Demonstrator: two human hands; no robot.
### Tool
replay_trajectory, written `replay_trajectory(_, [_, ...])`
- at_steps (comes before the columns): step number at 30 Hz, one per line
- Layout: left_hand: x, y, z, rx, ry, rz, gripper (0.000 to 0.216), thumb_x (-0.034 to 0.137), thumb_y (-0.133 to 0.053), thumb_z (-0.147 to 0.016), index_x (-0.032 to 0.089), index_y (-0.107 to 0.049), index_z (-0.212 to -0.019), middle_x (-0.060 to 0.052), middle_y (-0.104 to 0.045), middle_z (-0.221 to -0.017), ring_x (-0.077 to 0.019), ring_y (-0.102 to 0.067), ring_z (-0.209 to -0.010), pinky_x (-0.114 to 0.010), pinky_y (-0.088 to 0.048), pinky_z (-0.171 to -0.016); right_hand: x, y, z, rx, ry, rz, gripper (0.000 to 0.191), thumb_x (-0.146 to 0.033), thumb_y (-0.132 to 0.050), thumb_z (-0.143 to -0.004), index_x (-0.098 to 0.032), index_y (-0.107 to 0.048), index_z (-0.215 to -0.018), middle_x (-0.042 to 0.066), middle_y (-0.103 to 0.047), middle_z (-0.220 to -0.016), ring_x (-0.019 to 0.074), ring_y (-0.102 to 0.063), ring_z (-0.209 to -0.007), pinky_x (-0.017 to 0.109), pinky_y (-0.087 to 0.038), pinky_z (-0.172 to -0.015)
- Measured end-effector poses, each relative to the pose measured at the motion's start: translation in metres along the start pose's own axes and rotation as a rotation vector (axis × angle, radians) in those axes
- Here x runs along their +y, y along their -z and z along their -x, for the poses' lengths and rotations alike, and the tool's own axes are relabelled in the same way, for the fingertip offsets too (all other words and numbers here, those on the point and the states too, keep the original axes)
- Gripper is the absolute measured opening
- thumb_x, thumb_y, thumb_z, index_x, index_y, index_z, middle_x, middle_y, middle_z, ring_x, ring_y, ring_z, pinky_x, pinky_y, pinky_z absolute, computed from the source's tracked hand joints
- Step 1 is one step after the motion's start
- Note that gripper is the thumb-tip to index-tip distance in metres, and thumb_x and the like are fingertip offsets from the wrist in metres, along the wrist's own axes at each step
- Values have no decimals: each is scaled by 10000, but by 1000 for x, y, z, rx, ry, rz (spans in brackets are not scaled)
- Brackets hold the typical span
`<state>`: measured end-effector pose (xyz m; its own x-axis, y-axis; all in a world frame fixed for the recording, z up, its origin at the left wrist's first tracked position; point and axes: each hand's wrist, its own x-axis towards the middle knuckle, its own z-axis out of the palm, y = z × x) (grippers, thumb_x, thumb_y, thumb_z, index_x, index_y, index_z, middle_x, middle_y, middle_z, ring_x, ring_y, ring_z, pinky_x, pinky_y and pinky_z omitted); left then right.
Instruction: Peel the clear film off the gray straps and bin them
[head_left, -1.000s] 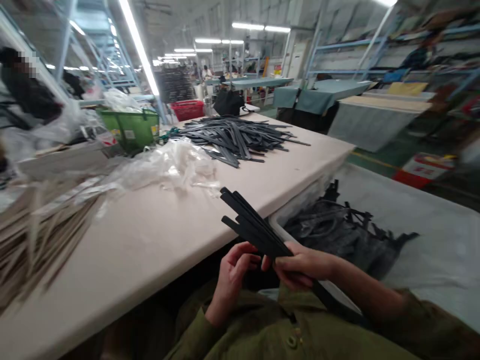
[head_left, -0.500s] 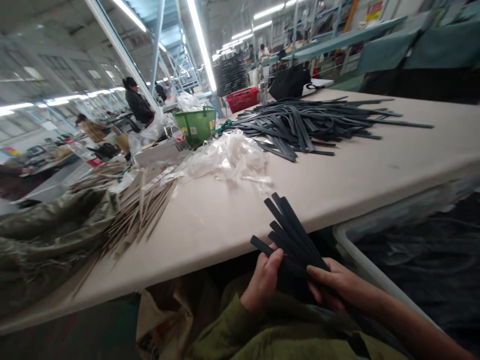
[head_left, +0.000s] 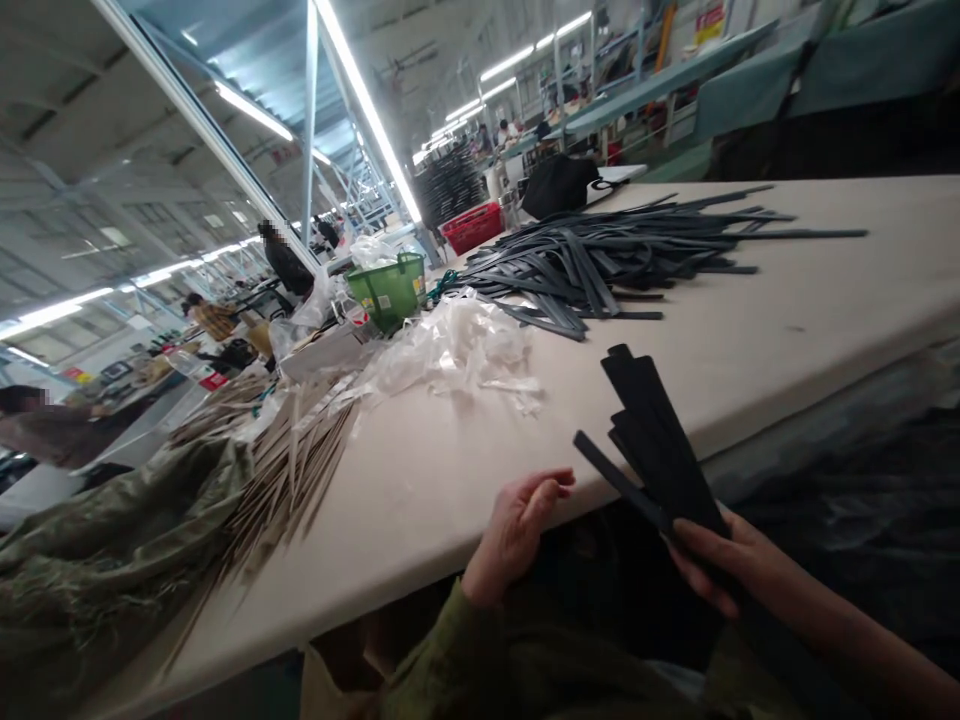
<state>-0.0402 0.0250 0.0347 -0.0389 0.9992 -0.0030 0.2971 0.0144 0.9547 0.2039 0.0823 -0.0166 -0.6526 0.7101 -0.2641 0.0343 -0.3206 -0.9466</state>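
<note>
My right hand [head_left: 709, 560] is closed around a bundle of dark flat strips [head_left: 660, 430], held at the table's front edge. Their upper ends fan out unevenly, and one strip [head_left: 611, 470] splays off to the left. Beside the bundle, my left hand [head_left: 517, 525] hovers by the edge with fingers slightly bent and nothing visible between them. It does not touch the strips. Farther back on the table lies a large loose pile of similar dark strips [head_left: 600, 255]. The lower ends of the held bundle fade into shadow.
Crumpled clear plastic [head_left: 457, 350] lies mid-table, with a green basket [head_left: 390, 290] behind it. Brown strips [head_left: 296, 470] and a green woven sack [head_left: 127, 520] occupy the left. A red basket [head_left: 472, 228] and black bag [head_left: 562, 185] stand at the back. People work at far-left tables.
My left hand has let go of the splayed strip and now sits apart from the bundle. My right hand has moved the bundle rightward. The camera view has shifted and tilted slightly.
</note>
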Motion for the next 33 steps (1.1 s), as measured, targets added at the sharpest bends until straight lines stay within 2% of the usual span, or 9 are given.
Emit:
replay_trajectory(3, [-1,26,-43,85,-49,-477,389,404,-479,-972,159,-669,-1207,-118,-735,-1160,-223,-703,-982,-323,-537,-870,2,14,0,87,8,-123,621,-769,-701,-689,-152,-630,-669,-12,-545,-455,58,-397,-317,185,-245,-338])
replay_trajectory(5, [-2,39,-74,117,-71,-676,366,336,-536,-947,142,-651,-1236,-148,-708,-1208,-248,-694,-1016,-358,-521,-915,2,16,-1,129,17,-168,617,-758,-732,-662,-151,-652,-741,-17,-560,-463,66,-411,-320,188,-259,-339])
replay_trajectory(10, [-10,54,-143,145,-113,-913,382,123,-576,-883,180,-638,-1256,-130,-631,-1334,-256,-579,-1232,-379,-391,-1083,-1,10,-1,132,33,-162,620,-746,-748,-650,-143,-609,-606,3,-575,-470,64,-445,-352,190,-296,-368])
replay_trajectory(15, [-21,52,-178,164,-115,-1066,188,122,-661,-819,197,-746,-970,-106,-738,-1048,-252,-667,-998,-355,-455,-925,8,15,-5,148,32,-247,606,-722,-770,-647,-136,-641,-729,-9,-586,-489,62,-455,-350,178,-293,-367])
replay_trajectory(19, [-18,49,-169,221,-189,-1113,130,159,-610,-871,211,-728,-846,-74,-735,-931,-217,-663,-858,-328,-449,-838,14,24,-9,171,39,-413,595,-664,-843,-594,-145,-653,-816,-41,-558,-514,56,-435,-353,179,-298,-362])
replay_trajectory(23, [-10,45,-129,266,-313,-1111,157,158,-537,-923,203,-686,-908,-69,-710,-964,-201,-641,-879,-309,-444,-828,13,25,-11,197,22,-481,566,-635,-869,-582,-149,-671,-794,-35,-567,-571,43,-424,-390,178,-319,-388])
replay_trajectory(29, [-14,42,-58,212,-593,-1092,133,177,-549,-944,224,-666,-903,-52,-717,-992,-189,-640,-902,-308,-463,-829,-13,19,-10,58,56,-256,617,-657,-726,-748,-105,-743,-1023,-27,-524,-464,80,-369,-419,221,-229,-409])
replay_trajectory(31, [-17,43,-44,194,-680,-1118,124,159,-572,-931,230,-671,-905,-51,-720,-991,-194,-646,-884,-320,-469,-808,-28,13,-12,26,114,-214,631,-630,-718,-771,-109,-711,-1128,-24,-555,-492,91,-399,-438,228,-241,-428])
replay_trajectory(33, [-19,44,-36,165,-687,-1143,119,153,-595,-917,238,-675,-895,-47,-719,-998,-197,-650,-885,-328,-473,-807,-38,1,-16,-5,135,-152,575,-613,-711,-788,-120,-707,-1083,-18,-591,-517,98,-450,-451,224,-283,-451])
